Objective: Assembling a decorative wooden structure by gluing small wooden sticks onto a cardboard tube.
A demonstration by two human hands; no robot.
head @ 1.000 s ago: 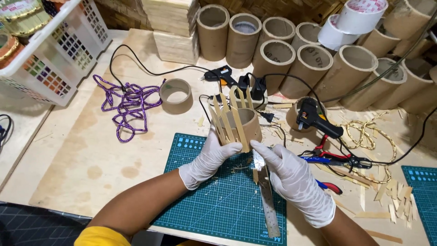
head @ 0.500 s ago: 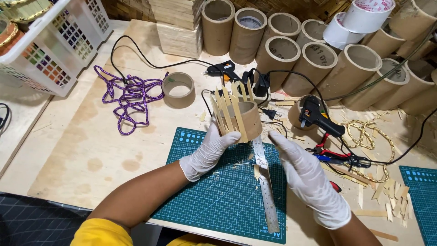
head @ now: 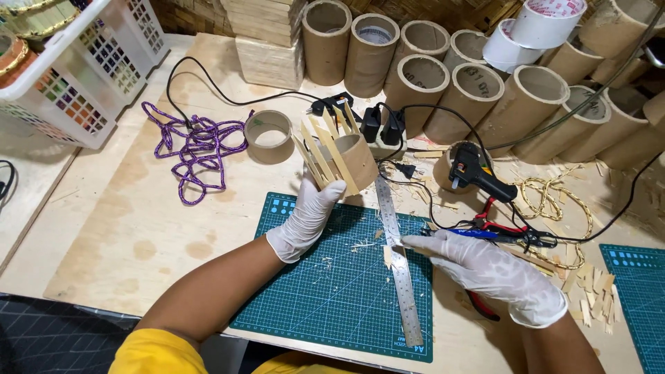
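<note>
While my left hand (head: 305, 218) grips one cardboard ring (head: 350, 161) bearing about five bamboo slats (head: 331, 156), my right hand (head: 488, 271) lies open. Its fingertips (head: 410, 242) touch one steel ruler (head: 398, 260) on the green cutting mat (head: 325, 284).

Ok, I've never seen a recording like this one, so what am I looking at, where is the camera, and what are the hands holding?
The camera sits on a person's head and looks down at a workbench. Both hands wear white gloves. The left hand holds up a short cardboard ring with thin wooden strips stuck around it. The right hand rests its fingertips on a metal ruler lying on a green cutting mat. Around them lie a black glue gun, purple cord, cardboard tubes and a white basket.
</note>
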